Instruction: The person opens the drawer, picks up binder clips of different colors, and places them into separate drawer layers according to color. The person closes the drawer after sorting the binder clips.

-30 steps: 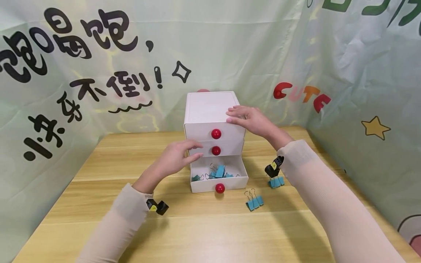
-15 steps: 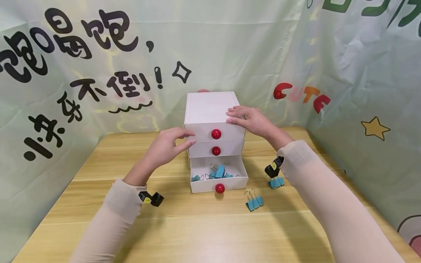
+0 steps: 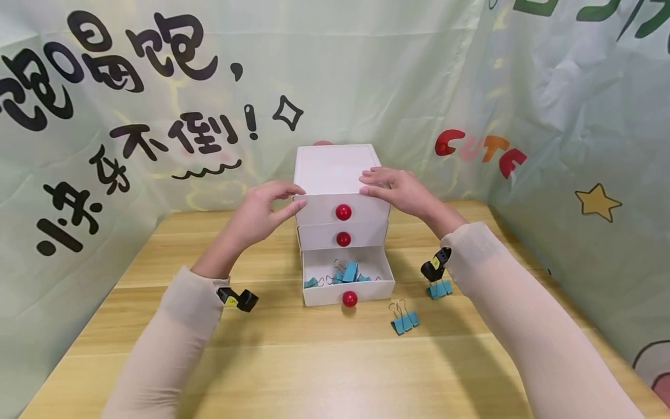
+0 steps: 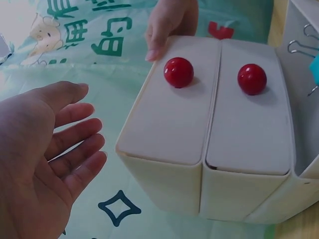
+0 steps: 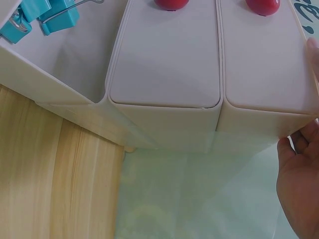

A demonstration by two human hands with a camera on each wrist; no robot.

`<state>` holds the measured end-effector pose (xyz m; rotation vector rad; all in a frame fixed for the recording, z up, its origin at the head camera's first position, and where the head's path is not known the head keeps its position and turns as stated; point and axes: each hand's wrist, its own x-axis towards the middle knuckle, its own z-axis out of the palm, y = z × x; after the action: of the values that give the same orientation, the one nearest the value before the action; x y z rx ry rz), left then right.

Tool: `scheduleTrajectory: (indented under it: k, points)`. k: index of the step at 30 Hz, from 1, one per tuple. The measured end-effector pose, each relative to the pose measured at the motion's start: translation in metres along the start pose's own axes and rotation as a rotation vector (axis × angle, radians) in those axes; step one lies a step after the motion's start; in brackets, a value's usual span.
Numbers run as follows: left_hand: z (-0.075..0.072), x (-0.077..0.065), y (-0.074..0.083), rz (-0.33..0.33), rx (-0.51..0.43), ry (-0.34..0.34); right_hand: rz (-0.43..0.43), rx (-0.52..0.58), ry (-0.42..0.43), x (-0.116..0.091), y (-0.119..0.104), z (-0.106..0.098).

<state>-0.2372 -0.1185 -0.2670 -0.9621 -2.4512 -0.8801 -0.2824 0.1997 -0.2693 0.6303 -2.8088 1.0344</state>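
A small white drawer cabinet (image 3: 335,166) stands at the back of the table, with red ball knobs (image 3: 343,212) on its drawers. Its two upper drawers are closed, while the bottom drawer (image 3: 324,298) is pulled out and holds several blue binder clips (image 3: 349,272). My right hand (image 3: 402,191) rests on the cabinet's top right front edge, fingers fairly straight. At the upper left corner is my left hand (image 3: 255,214); the left wrist view shows its relaxed fingers (image 4: 75,149) apart from the cabinet, with nothing held.
Two blue binder clips lie on the wooden table (image 3: 314,372): one clip (image 3: 405,322) right of the open drawer, another clip (image 3: 439,289) farther right, beneath the right wrist. A printed fabric backdrop (image 3: 408,87) stands behind and along both sides.
My left hand has moved up and a little left, from beside the middle drawer to the cabinet's top left corner. My right hand, the drawers and the clips stay put.
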Motion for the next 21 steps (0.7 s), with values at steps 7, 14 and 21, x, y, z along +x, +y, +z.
scheduleTrajectory:
  k: [7,14,21]
  points:
    - [-0.005,0.019,-0.004,-0.063,0.024,-0.063,0.017,-0.002,-0.006,0.000,-0.001,-0.001]
    - [0.000,0.034,-0.013,-0.107,0.040,-0.150,0.009,-0.004,-0.007,0.000,0.000,0.000]
    - [0.009,0.045,-0.019,-0.118,0.028,-0.225,0.009,-0.003,-0.004,0.000,0.000,0.000]
